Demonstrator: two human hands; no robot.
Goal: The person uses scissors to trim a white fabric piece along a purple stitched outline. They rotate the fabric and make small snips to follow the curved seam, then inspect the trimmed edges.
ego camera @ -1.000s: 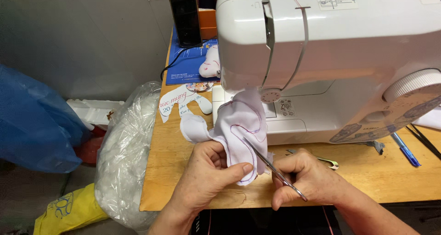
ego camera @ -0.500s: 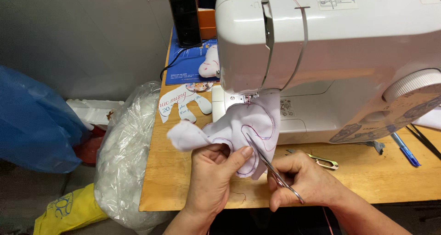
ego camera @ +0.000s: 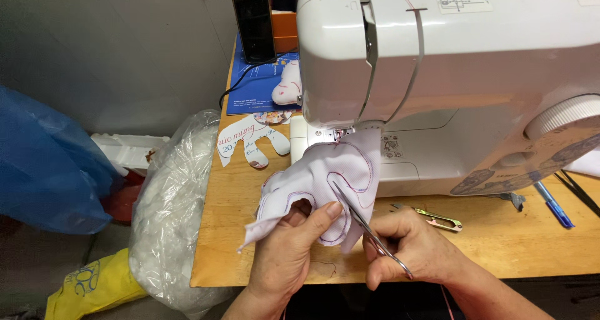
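While the left hand (ego camera: 284,257) pinches the stitched white fabric piece (ego camera: 322,189) near the wooden table's (ego camera: 237,195) front edge, the right hand (ego camera: 415,248), closed around small scissors (ego camera: 369,226), does best snipping just outside the seam line, keeping the cloth taut.

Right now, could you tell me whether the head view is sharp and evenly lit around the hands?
Head view: the white fabric, scissors, left hand and right hand are sharp and evenly lit; the sewing machine looms large and bowed by the wide lens; no strong glare.
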